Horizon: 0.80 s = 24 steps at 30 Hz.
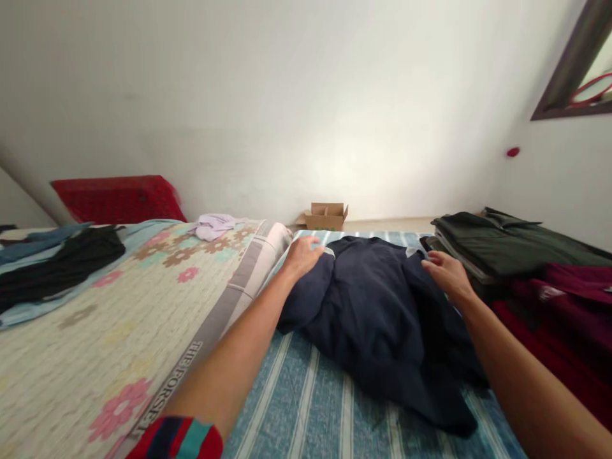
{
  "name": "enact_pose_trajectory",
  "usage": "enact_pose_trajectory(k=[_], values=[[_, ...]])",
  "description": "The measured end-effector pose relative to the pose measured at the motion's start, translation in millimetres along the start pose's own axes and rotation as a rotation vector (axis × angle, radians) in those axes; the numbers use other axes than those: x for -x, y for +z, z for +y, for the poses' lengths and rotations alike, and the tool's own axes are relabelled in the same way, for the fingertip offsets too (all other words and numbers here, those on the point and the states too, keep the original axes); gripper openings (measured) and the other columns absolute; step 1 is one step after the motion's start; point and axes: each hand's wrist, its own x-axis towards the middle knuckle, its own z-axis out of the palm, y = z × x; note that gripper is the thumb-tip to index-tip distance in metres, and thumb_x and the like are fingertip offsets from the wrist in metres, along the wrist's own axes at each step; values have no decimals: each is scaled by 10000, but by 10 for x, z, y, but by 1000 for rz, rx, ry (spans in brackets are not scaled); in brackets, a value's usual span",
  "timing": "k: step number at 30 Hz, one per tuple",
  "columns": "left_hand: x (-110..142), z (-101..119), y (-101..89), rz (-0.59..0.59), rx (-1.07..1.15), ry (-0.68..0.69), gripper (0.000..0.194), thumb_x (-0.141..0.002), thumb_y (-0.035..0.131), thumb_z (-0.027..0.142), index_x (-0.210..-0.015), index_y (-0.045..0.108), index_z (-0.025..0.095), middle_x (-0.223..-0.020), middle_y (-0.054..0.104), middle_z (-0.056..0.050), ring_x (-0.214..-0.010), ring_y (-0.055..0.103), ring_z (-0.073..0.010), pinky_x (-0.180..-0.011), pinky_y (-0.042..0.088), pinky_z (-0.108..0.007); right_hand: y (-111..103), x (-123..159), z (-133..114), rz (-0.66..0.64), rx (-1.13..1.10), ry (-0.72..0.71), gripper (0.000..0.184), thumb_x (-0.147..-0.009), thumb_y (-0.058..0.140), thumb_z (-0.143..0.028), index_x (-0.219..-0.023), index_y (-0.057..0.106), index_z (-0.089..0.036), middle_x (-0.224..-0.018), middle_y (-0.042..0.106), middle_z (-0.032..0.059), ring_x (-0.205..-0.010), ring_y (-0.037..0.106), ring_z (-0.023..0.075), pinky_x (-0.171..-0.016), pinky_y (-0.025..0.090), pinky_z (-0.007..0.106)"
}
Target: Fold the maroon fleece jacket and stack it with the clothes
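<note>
A dark navy garment (368, 306), crumpled and spread out, lies on a blue striped cloth (306, 395). My left hand (303, 256) is at its far left corner, fingers curled against the fabric beside a small white edge. At the far right corner, my right hand (447, 273) pinches the fabric near another pale patch. The garment's near end hangs loosely folded toward me, slanting right. Its exact kind is not clear from this angle.
On the right are stacked dark green clothes (516, 245) and maroon clothes (568, 293). A floral mattress (143, 319) fills the left, bearing black trousers (62, 268) and a lilac cloth (213, 226). An open cardboard box (325, 220) stands by the wall, a red bundle (117, 199) farther left.
</note>
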Motion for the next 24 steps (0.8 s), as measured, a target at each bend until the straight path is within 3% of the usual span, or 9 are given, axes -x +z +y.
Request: enact_pose_trajectory(k=[3,6,11,14,17,21,24], values=[[373,-235,143,-68,-58,-30,205,-765,527,249,-862,687,163,-943,704,-79,-940,634,-233,-871,455,-304,97,258,168,-93,57,7,358,-755,526,-329,-988,683,-108,-925,695,127,-884,644,254,-799,465,334],[674,-367,180,-94,-136,-50,202,-786,520,254,-913,663,189,-998,687,-73,-983,613,-225,-897,436,-312,131,488,149,-140,105,-41,317,-764,511,-331,-939,703,-148,-941,698,106,-913,635,265,-827,451,348],[996,-370,72,-164,-371,-60,359,-823,500,388,-1100,576,173,-1187,591,-115,-1133,516,-248,-960,372,-363,45,976,-188,-251,166,-265,350,-809,495,-381,-1050,660,-187,-1068,662,89,-983,609,252,-884,437,365],[1056,-379,-38,-252,-446,-237,561,-751,535,556,-1155,537,167,-1209,571,-150,-1139,511,-312,-915,388,-408,-48,1405,-497,-518,116,-489,377,-821,520,-404,-1113,626,-190,-1123,627,91,-1014,584,233,-901,435,358],[1035,-471,-100,-290,-302,-391,639,-640,632,586,-1112,566,160,-1115,628,-164,-1065,562,-348,-847,418,-406,-4,1818,-698,-734,184,-680,529,-757,623,-384,-1255,537,-230,-1326,496,94,-1212,449,271,-1000,364,400],[971,-632,-82,-245,177,-543,249,-467,779,284,-637,639,166,-692,687,-68,-808,646,-307,-680,456,-320,310,2114,-681,-647,440,-744,627,-750,563,-163,-1360,422,-204,-1425,373,140,-1320,300,317,-1060,256,477],[885,-710,-101,-183,387,-601,141,-465,732,145,-491,594,166,-469,598,-2,-559,619,-219,-516,431,-260,506,2135,-630,-613,550,-734,602,-766,430,-55,-1358,419,-163,-1314,492,154,-1211,439,298,-983,352,437]])
